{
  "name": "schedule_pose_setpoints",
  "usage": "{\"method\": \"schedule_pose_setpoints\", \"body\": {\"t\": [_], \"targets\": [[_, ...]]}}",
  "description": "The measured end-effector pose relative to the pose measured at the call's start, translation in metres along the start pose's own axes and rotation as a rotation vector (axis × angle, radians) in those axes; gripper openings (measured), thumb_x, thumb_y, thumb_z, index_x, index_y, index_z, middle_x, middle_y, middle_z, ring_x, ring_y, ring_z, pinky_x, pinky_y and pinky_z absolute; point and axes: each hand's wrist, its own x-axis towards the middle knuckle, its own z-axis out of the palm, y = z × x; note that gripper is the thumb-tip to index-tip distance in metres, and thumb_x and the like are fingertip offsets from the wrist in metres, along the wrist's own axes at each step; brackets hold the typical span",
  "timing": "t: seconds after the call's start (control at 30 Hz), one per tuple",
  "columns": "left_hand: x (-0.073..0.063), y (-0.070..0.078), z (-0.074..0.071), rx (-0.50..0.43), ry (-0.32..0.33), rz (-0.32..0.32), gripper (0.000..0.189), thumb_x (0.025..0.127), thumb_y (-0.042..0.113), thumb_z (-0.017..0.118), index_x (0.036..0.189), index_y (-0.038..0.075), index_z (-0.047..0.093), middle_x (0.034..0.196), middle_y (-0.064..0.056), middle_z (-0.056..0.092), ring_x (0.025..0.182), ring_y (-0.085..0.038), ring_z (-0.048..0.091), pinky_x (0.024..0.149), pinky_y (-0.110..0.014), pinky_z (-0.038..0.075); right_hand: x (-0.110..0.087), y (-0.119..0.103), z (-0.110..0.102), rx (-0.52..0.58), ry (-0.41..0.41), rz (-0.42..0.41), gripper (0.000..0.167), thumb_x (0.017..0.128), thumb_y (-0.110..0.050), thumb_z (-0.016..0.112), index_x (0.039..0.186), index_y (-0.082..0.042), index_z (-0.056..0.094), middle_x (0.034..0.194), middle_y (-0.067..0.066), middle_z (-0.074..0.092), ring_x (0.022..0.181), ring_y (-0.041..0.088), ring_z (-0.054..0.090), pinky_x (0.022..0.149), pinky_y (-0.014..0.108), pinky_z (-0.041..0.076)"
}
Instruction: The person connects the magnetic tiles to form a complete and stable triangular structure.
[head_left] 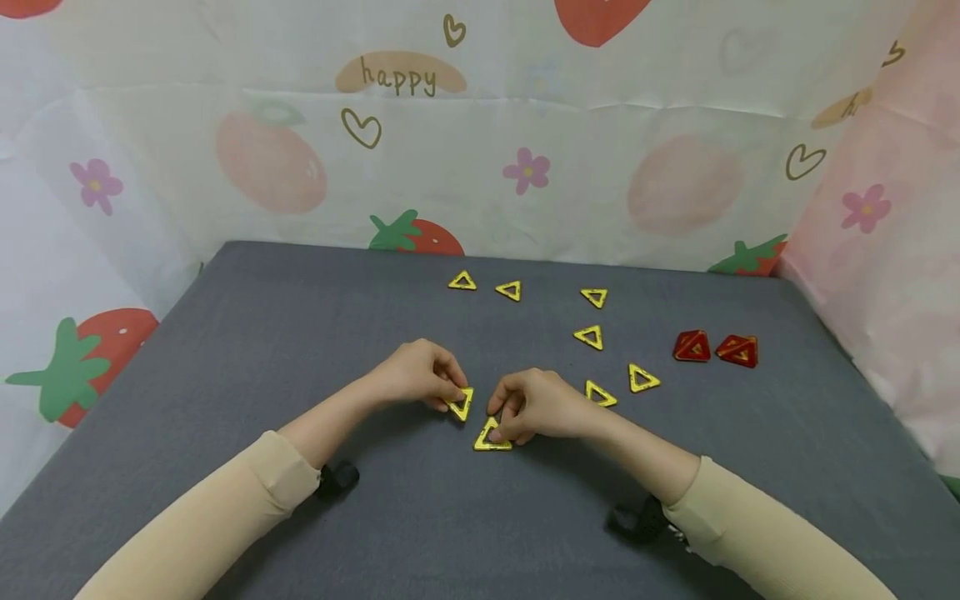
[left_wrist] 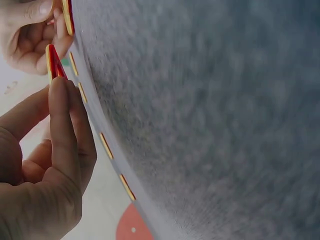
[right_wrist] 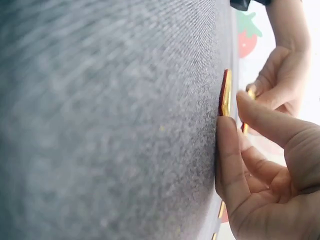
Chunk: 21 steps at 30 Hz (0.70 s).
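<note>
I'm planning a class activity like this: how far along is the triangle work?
Possibly done: two red pieces at the right look raised, pyramid-like. In hand: the left hand holds one yellow triangle, the right hand a second triangle, the two apart. Apparently remaining: six loose yellow triangles lying on the dark table.

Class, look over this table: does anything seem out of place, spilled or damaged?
Nothing looks spilled or plainly damaged. Two red pieces on the right sit apart from the yellow triangles, which lie at mixed angles, but that seems a loose layout rather than a fault.
</note>
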Motion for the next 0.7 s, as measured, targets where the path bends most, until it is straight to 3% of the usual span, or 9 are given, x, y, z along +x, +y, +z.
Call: {"method": "schedule_pose_setpoints", "body": {"t": [0.23, 0.43, 0.7], "targets": [[-0.004, 0.002, 0.006, 0.002, -0.017, 0.019, 0.014, 0.089, 0.004, 0.066, 0.100, 0.002, 0.075, 0.097, -0.013, 0.075, 0.070, -0.009, 0.071, 0.070, -0.028, 0.060, -0.004, -0.002, -0.003, -0.045, -0.005, -0.023, 0.036, 0.071, -0.016, 0.089, 0.102, -0.014, 0.070, 0.084, 0.001, 0.070, 0.069, 0.009, 0.067, 0.067, 0.028, 0.054], [-0.007, 0.005, 0.011, 0.031, -0.007, 0.019, 0.014, 0.089, 0.004, 0.065, 0.098, 0.003, 0.076, 0.098, -0.011, 0.076, 0.071, -0.010, 0.072, 0.069, -0.027, 0.060, -0.004, -0.001, -0.003, -0.054, -0.002, -0.021, 0.036, 0.071, -0.013, 0.089, 0.102, -0.015, 0.070, 0.086, 0.002, 0.069, 0.070, 0.009, 0.067, 0.067, 0.027, 0.054], [-0.010, 0.010, 0.019, 0.189, 0.027, 0.058, 0.014, 0.087, 0.004, 0.066, 0.094, 0.007, 0.078, 0.087, -0.007, 0.078, 0.063, -0.008, 0.069, 0.060, -0.024, 0.056, -0.004, -0.001, -0.003, -0.061, -0.001, -0.038, 0.036, 0.071, -0.012, 0.089, 0.102, -0.014, 0.070, 0.085, 0.002, 0.068, 0.070, 0.009, 0.067, 0.066, 0.027, 0.054]]}}
